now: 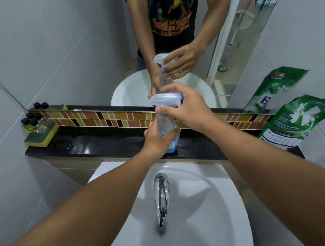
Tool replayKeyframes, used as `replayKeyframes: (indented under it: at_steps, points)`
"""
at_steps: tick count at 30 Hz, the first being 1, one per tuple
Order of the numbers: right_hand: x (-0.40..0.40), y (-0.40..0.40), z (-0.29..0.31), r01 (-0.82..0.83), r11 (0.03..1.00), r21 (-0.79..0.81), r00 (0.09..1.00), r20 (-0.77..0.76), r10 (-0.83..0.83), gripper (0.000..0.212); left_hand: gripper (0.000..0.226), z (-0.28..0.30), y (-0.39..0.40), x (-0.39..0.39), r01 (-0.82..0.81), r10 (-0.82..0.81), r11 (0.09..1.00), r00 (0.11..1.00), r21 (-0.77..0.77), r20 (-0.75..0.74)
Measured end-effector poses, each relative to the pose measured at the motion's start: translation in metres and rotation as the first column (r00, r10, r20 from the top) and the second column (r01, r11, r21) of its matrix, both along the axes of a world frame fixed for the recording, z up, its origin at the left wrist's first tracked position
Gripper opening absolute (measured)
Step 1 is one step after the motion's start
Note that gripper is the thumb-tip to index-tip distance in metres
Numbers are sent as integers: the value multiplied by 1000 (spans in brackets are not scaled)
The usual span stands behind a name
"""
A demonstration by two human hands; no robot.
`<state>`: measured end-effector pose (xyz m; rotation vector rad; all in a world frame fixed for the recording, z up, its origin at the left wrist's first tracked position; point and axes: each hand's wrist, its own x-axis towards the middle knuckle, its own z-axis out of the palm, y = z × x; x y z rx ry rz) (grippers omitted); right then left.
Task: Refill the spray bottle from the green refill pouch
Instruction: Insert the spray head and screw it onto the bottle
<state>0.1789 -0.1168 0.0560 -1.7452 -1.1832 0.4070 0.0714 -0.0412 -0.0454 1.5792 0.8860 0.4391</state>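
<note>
Early yet: clear plastic spray bottle point(166, 131) stands mid-ledge on the black counter point(104, 144), left hand point(156, 140) wrapped round its body, right hand point(187, 109) fingers curled on the trigger head point(165, 100), still attached. Green refill pouch point(295, 121) leans untouched at the counter's right end; pouring remains.

Both forearms bare, no sleeves reaching wrists. No watch, no rings, no bands on left hand point(156, 140) or right hand point(187, 109). Fingers point(165, 109) bare, nails short. Mirror point(188, 34) reflection gives torso: black short-sleeved T-shirt point(173, 37), sleeve hem ending above elbow. Big printed graphic across chest, yellow, orange and red, figure shapes on top, band of orange lettering below, reversed, unreadable. Red pattern on sleeve edge. Strip of blue denim below shirt hem.
</note>
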Motion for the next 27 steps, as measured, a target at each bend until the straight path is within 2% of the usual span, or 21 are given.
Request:
replayKeyframes:
  at_steps: [2,4,13,19,20,22,24,27]
  points:
    - [-3,4,-4,68,998,15,998,17,-68,42,68,-1,-1,1,-23,23,1000,1000,14,-14]
    - [-5,6,-6,91,996,21,995,28,-91,38,70,-2,-1,1,-27,28,999,999,26,-27]
    - [-18,3,-9,180,981,68,983,14,-182,37,69,-5,-3,4,-44,47,997,998,66,-38]
    - [-12,3,-8,103,994,41,994,40,-105,41,73,-4,-2,2,-24,28,996,999,80,-46]
    - [-11,2,-10,82,996,43,997,8,-82,43,73,-3,-2,2,-16,19,997,999,76,-40]
    - [-11,-3,-18,81,991,106,985,-158,-64,45,71,-3,-1,1,7,-5,997,1000,75,-27]
    - [-11,-12,-35,160,970,184,954,-280,-104,39,71,-4,0,-2,33,-29,992,999,119,-37]
    - [-13,-30,-65,169,975,147,945,-304,-118,35,70,-4,2,-8,103,-95,978,994,182,-51]
